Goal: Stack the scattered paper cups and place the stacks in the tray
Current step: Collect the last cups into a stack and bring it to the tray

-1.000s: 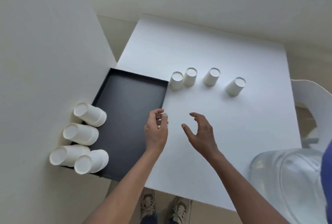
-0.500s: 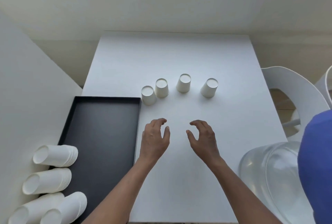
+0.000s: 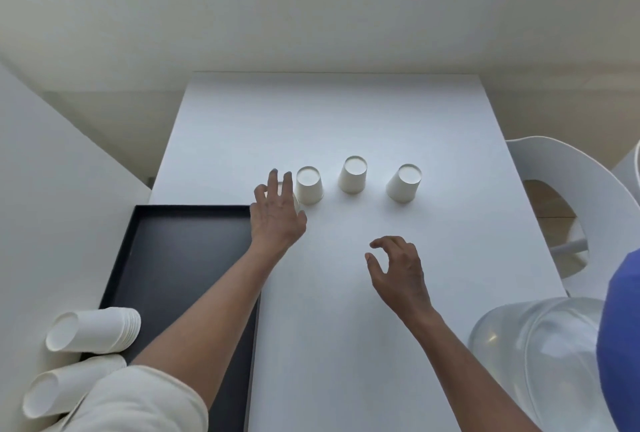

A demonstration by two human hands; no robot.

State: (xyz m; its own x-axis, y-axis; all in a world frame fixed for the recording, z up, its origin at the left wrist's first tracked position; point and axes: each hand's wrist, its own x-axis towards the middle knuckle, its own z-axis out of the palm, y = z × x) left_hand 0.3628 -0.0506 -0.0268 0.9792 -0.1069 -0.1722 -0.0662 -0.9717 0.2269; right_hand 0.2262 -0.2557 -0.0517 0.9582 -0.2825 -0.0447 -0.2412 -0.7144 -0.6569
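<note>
Because finished stacks (image 3: 93, 329) are laid sideways in the black tray (image 3: 180, 258), the right hand (image 3: 398, 272) is held half-curled and empty, while the left hand (image 3: 277, 213) is spread wide over the nearest of four inverted cups (image 3: 309, 185).

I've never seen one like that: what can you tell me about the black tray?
The tray is a flat, matte black rectangle with a low raised rim, lying at the table's left edge. Two cup stacks lie on their sides at its near left rim. The left forearm crosses above it.
</note>
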